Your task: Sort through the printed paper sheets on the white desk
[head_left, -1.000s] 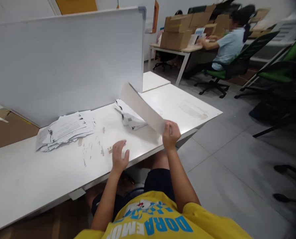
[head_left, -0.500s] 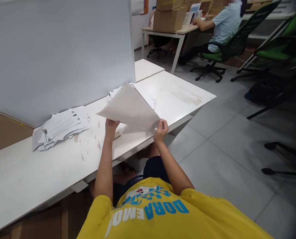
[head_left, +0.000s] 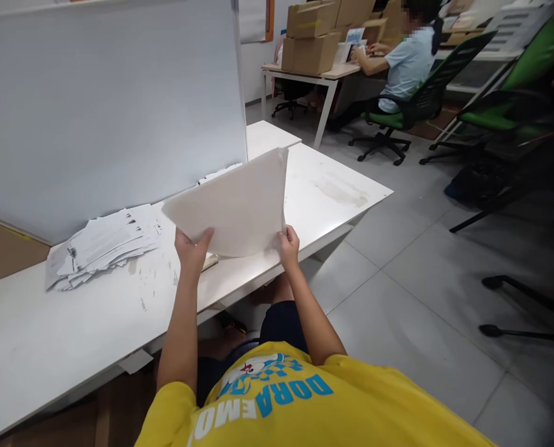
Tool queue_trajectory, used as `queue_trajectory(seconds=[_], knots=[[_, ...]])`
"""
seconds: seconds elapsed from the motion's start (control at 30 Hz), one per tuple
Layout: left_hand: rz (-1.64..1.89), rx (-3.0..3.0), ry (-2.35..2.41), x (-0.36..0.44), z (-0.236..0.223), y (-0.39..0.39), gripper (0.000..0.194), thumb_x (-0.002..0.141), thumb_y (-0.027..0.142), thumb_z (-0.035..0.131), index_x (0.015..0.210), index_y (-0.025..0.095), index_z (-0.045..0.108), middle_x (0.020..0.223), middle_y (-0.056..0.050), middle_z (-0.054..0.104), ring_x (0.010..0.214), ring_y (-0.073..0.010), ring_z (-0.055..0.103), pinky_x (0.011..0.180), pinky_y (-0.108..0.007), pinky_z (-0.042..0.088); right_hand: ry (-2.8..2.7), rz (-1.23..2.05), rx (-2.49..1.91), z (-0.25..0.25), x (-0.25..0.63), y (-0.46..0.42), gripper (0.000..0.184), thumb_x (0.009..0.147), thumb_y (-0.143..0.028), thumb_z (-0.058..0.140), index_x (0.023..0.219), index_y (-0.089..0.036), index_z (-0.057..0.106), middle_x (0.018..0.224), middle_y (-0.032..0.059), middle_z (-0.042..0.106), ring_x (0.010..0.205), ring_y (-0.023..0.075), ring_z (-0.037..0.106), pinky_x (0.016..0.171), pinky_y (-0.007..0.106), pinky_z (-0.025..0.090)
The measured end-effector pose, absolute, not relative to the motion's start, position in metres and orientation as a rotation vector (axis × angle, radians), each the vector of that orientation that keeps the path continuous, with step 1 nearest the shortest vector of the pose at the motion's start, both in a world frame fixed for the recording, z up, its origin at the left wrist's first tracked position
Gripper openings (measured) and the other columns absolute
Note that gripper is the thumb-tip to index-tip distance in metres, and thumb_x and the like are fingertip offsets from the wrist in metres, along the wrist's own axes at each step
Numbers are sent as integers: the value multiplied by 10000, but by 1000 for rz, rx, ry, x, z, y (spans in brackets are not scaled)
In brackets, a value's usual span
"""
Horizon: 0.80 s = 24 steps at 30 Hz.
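A blank white sheet of paper [head_left: 235, 208] is held tilted up above the white table, its near face toward me; I cannot tell whether it is one sheet or several. My left hand [head_left: 192, 249] grips its lower left edge, thumb on the near face and fingers behind. At the lower right corner my right hand [head_left: 288, 243] pinches the paper. A fanned pile of printed papers [head_left: 107, 242] lies on the table to the left. More papers [head_left: 218, 174] show partly behind the held sheet. Beside my left hand a small flat brownish object [head_left: 210, 262] rests on the table, partly covered.
A tall grey-white partition [head_left: 109, 105] stands along the far side of the table [head_left: 95, 329]. A cardboard box [head_left: 9, 251] sits at the left. Beyond, a person in a light blue shirt [head_left: 410, 65] sits on a green chair [head_left: 449, 74] at another desk with stacked boxes [head_left: 309, 49].
The sheet has turned from a diamond-like slant to a more upright, level position. My left hand has shifted left and its thumb now lies on the near face. The view has shifted slightly.
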<state>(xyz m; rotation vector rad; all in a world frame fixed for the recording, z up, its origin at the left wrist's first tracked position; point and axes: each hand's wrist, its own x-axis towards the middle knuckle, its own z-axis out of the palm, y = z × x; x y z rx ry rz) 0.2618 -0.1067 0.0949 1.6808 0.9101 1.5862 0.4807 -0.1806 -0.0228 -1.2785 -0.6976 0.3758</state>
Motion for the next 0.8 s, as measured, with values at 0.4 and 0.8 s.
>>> queue_trajectory(seconds=[0.4, 0.8], knots=[[1482, 1818, 723, 292, 101, -118, 563, 760, 510, 747, 1194, 187, 589, 1112, -107, 669, 1116, -264, 637, 998, -431, 511, -729, 257, -1483, 0, 496, -162, 161, 708, -216, 362, 801, -223, 493, 756, -12, 506, 730, 157, 458, 697, 254, 402], [1294, 1851, 617, 285, 84, -119, 528, 772, 550, 711, 1169, 206, 662, 981, -86, 688, 983, -235, 655, 894, -383, 527, -736, 304, -1376, 1, 506, -172, 223, 778, -253, 359, 838, -201, 567, 795, 25, 582, 785, 193, 547, 749, 332, 466]])
